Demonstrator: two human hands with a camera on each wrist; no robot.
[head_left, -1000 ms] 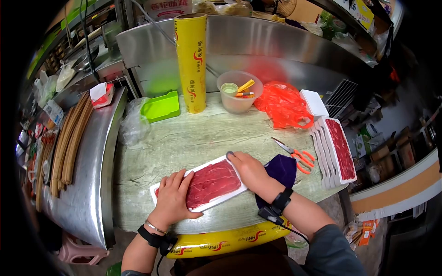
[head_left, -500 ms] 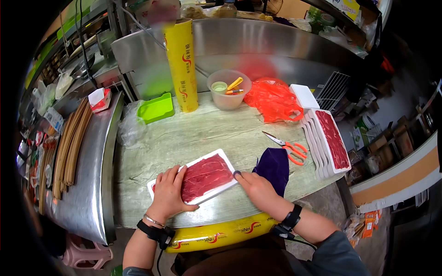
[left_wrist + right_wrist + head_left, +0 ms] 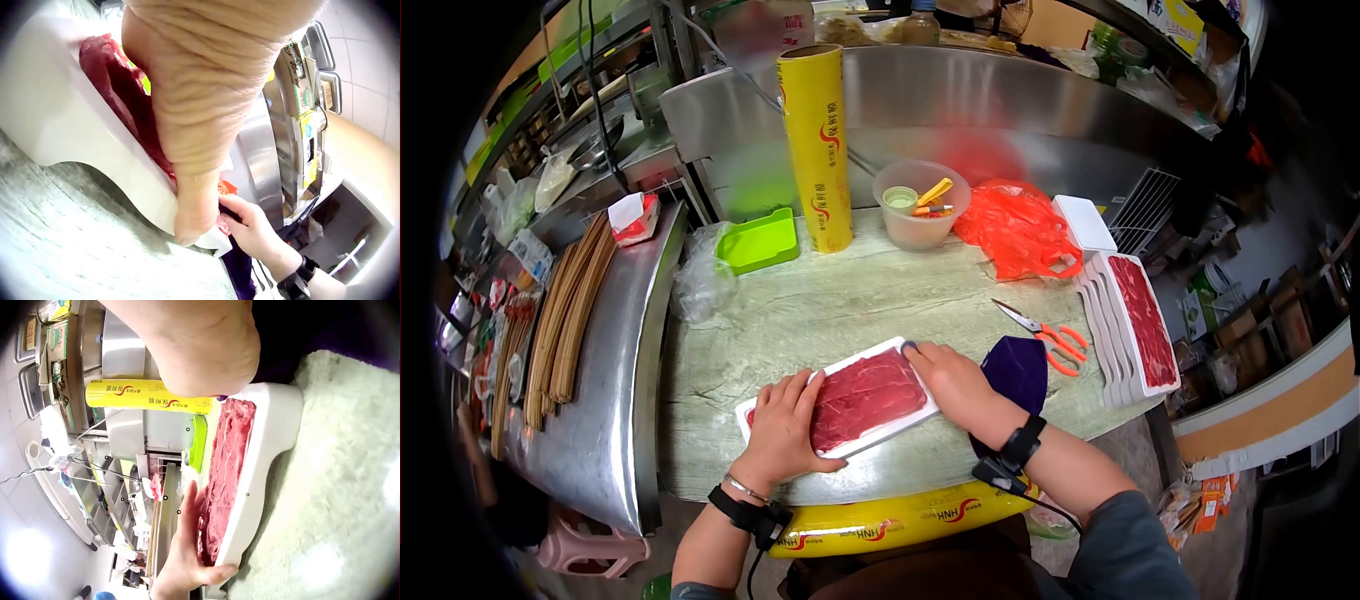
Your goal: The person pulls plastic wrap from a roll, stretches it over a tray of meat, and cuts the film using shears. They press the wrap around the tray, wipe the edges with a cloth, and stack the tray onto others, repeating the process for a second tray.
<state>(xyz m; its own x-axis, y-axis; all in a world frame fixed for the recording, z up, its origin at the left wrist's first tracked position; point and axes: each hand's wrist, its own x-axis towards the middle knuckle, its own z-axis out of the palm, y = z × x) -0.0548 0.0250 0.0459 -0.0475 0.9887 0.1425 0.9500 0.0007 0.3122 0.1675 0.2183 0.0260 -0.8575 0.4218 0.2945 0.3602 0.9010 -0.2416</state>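
A white foam tray (image 3: pixel 890 432) with a slab of sliced red meat (image 3: pixel 868 400) lies slanted on the table near its front edge. Over the tray's left end, my left hand (image 3: pixel 780 435) grips it, fingers spread across the meat and the far rim, thumb (image 3: pixel 197 215) against the near side wall. My right hand (image 3: pixel 960 390) touches the tray's right end at its far corner, fingers mostly straight. In the right wrist view, the left hand (image 3: pixel 184 556) spans the tray's other end, and the meat (image 3: pixel 228 475) stands slightly above the rim.
Right of the hands are a dark purple cloth (image 3: pixel 1015 372), orange-handled scissors (image 3: pixel 1055 340) and stacked trays with meat (image 3: pixel 1145 320). Behind stand a yellow film roll (image 3: pixel 818 150), green tray (image 3: pixel 758 243), clear tub (image 3: pixel 920 225) and red bag (image 3: pixel 1015 230).
Since half a second ago, my right hand has slid along the tray's right end to the far corner. My left hand keeps its place on the tray. The head view has shifted slightly.
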